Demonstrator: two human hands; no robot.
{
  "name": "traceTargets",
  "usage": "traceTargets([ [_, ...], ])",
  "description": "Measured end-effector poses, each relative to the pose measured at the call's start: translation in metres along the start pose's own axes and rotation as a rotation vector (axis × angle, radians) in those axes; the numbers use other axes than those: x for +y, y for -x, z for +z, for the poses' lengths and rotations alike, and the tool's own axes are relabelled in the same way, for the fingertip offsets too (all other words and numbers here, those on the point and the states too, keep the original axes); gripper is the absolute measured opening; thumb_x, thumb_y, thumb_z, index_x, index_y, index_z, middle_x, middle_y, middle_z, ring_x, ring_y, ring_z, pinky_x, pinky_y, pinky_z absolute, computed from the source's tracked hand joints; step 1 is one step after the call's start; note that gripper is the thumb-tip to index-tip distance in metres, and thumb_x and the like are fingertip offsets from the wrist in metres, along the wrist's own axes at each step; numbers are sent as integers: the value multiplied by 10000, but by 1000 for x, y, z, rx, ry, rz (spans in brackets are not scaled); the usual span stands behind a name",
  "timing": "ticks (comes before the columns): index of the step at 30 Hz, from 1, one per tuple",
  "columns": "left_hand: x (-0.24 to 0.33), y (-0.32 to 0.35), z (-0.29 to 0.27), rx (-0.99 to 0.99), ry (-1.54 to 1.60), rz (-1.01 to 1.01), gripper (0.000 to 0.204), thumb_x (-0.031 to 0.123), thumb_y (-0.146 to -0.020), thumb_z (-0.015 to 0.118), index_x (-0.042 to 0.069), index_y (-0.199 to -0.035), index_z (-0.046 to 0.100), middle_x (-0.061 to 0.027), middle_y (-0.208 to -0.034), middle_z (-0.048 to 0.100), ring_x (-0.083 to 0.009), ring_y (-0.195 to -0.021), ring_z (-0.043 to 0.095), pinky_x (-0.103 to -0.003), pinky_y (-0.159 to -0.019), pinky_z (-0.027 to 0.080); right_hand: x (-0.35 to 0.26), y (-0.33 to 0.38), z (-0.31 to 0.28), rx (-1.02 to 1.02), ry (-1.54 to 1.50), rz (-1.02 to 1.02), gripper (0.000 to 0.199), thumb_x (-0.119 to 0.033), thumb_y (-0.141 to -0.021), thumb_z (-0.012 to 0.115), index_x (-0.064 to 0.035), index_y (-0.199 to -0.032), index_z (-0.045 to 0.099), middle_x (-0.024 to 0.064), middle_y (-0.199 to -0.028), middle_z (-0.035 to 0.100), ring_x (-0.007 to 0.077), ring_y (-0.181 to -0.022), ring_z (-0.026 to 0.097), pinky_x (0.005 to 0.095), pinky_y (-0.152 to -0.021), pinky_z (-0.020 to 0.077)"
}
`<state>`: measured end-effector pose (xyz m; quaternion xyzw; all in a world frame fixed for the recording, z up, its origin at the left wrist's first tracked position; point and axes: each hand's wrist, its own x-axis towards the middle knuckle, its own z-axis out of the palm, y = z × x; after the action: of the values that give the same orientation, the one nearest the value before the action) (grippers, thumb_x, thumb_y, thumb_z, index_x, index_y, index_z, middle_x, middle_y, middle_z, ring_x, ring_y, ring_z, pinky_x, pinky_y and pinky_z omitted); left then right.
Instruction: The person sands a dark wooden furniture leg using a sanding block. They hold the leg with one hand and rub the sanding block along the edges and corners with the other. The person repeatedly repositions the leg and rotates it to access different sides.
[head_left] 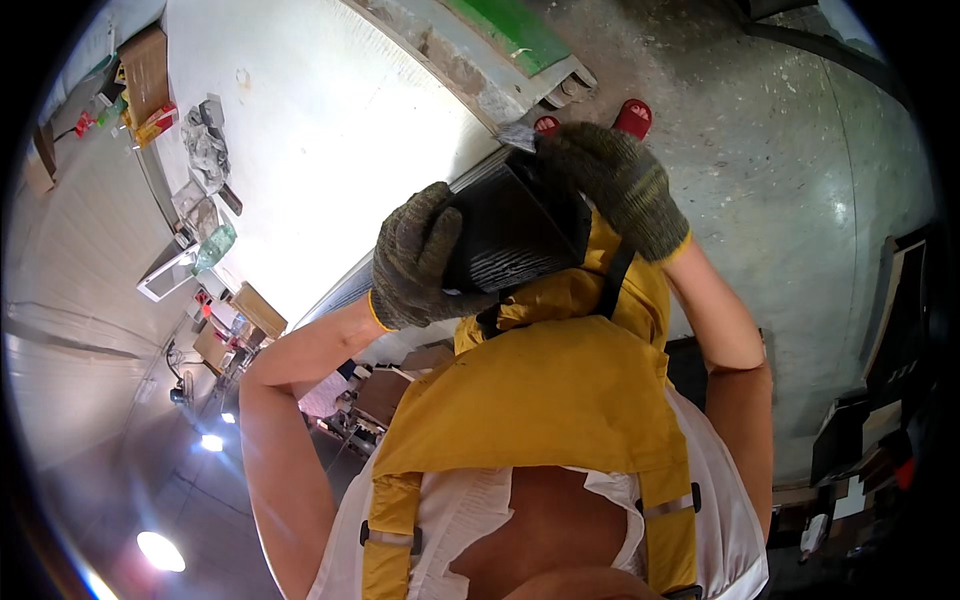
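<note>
A black box-shaped piece with a wood-grain surface rests at the near edge of the white table, close against my body. My left hand, in a dark knitted glove with a yellow cuff, grips its left side, thumb over the edge. At the far right corner, my right hand wears the same kind of glove, its fingers curled. A small grey, bristly-looking tip sticks out beside those fingers; what it belongs to is hidden. The inside of the black piece is too dark to make out.
The white table spreads to the left and ahead. Along its far left side lie a crumpled grey plastic bag, a green plastic bottle and a cardboard box. Beyond the table, red sandals show on the concrete floor.
</note>
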<state>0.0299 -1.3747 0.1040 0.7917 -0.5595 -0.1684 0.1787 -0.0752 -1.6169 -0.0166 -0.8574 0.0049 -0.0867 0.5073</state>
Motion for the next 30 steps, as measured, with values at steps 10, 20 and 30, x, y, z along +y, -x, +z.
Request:
traceTargets([
  [10, 4, -3, -1, 16, -10, -16, 968, 449, -553, 847, -92, -1257, 462, -329, -1231, 494, -466, -1036, 573, -518, -829, 497, -19, 7, -6, 102, 10, -50, 357, -19, -796, 595, -93, -1140, 654, 95, -1131, 640, 278, -1009, 623, 354, -862, 512],
  [20, 2, -4, 1, 61, 29, 14, 966, 467, -574, 836, -61, -1289, 457, -323, -1246, 481, -460, -1042, 574, -522, -830, 498, 16, -5, 9, 94, 253, 29, 317, -45, -776, 625, -101, -1085, 664, 70, -1039, 652, 249, -985, 629, 340, -796, 524],
  [30, 2, -7, -6, 16, 22, 5, 908, 430, -578, 823, -78, -1246, 478, -325, -1207, 506, -443, -1018, 583, -517, -827, 503, -3, -25, -16, -279, 18, 262, 350, -68, -808, 601, -107, -1149, 668, 109, -1123, 657, 261, -1023, 637, 347, -877, 513],
])
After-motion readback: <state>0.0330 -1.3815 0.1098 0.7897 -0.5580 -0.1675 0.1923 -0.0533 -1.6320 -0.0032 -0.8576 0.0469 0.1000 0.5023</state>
